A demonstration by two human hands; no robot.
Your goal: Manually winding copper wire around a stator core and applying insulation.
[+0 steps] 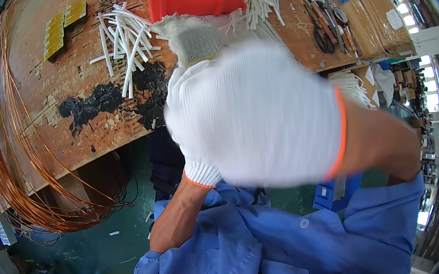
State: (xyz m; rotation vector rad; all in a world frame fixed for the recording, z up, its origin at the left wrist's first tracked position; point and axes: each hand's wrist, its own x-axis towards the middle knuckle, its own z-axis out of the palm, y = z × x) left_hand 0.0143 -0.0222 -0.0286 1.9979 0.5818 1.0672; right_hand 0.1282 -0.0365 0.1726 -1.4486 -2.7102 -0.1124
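Both hands wear white knit gloves with orange cuff edges and meet in front of my chest, over the table's near edge. My right hand [263, 115] is large in the picture and smeared by motion; its fingers do not show clearly. Behind it, partly covered, is my left hand [182, 122], whose fingers I cannot make out. Whether either one holds anything is hidden. Just beyond them a greyish used work glove [196, 40] lies on the table, its ribbed cuff toward me.
On the worn wooden table [40, 104], white tubes [128, 38] lie by a red bin [194, 2]. Copper wire [8, 179] hangs over the left edge; yellow pieces [55, 35] lie near it. Scissors [323, 36], other tools and a cardboard box [380, 18] are at right.
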